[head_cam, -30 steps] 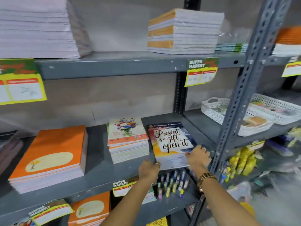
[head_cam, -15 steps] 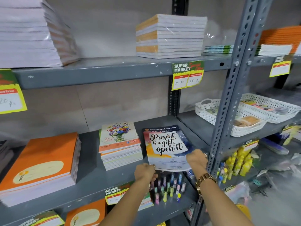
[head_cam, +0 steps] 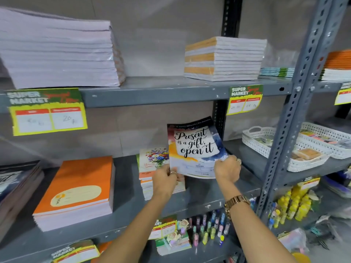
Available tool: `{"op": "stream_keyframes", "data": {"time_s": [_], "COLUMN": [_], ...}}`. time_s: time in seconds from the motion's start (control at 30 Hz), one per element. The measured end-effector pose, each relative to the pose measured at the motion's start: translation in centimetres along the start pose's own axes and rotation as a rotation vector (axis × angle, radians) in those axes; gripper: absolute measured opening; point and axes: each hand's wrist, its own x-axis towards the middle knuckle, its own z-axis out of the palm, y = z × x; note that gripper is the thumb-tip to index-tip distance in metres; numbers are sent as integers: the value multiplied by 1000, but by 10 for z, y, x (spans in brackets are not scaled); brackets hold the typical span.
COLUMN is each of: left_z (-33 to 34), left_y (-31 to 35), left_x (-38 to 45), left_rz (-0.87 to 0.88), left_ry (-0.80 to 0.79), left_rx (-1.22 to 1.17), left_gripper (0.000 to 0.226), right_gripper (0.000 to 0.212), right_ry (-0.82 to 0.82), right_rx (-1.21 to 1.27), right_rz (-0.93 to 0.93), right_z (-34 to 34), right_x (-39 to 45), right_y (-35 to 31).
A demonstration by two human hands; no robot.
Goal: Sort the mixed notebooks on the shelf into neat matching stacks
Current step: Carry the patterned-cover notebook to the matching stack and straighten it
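Note:
A notebook with "Present is a gift, open it" on its cover (head_cam: pixel 195 147) is held up above the middle shelf (head_cam: pixel 205 202), tilted toward me. My left hand (head_cam: pixel 164 180) grips its lower left corner and my right hand (head_cam: pixel 227 168) grips its lower right edge. Behind it on the left, a stack of floral-cover notebooks (head_cam: pixel 152 164) rests on the shelf, partly hidden by the raised notebook and my left hand. Farther left lies a thick stack of orange notebooks (head_cam: pixel 79 188).
The upper shelf (head_cam: pixel 161 90) carries a tall pale stack (head_cam: pixel 57 52) and an orange-and-white stack (head_cam: pixel 224 59). A grey perforated upright (head_cam: pixel 292 114) stands to the right, with white baskets (head_cam: pixel 275 145) beyond it. Small bottles (head_cam: pixel 209 228) fill the lower shelf. Dark notebooks (head_cam: pixel 17 186) sit far left.
The "Present is a gift" notebook lay flat on the shelf under both hands; now both hands have lifted it up off the shelf and tipped it upright.

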Motion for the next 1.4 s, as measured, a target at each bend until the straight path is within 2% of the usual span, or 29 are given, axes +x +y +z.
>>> {"op": "stream_keyframes", "data": {"time_s": [0.13, 0.43, 0.5, 0.73, 0.93, 1.03, 1.17, 1.27, 1.33, 1.4], "left_z": [-52, -202, -242, -375, -474, -512, -551, -571, -579, -584], "left_y": [-2, -23, -30, -54, -70, -81, -102, -119, -128, -137], "left_x": [8, 7, 4, -10, -32, -44, -51, -52, -52, -54], "left_rz": [64, 61, 54, -21, -65, -87, -158, -226, -282, -318], "left_ry": [93, 258, 290, 374, 468, 500, 554, 528, 546, 581], "left_rx": [12, 43, 88, 128, 188, 275, 345, 436, 497, 523], "left_gripper": [19, 27, 20, 30, 26, 18, 18, 23, 18, 17], "right_gripper": [32, 32, 31, 36, 36, 37, 37, 39, 36, 36], "right_ry": [-49, -219, -263, -438, -566, -630, -681, -784, -855, -868], "right_rx": [49, 83, 95, 131, 78, 63, 13, -50, -89, -119], "right_rz": [-59, -149, -171, -226, -299, -335, -378, -368, -368, -382], "right_z": [20, 90, 107, 150, 183, 197, 210, 222, 229, 236], "right_x": [-31, -147, -179, -292, -388, -426, -459, -476, -481, -483], "right_y": [-36, -106, -121, -167, -191, -199, -204, -198, -187, -178]}}
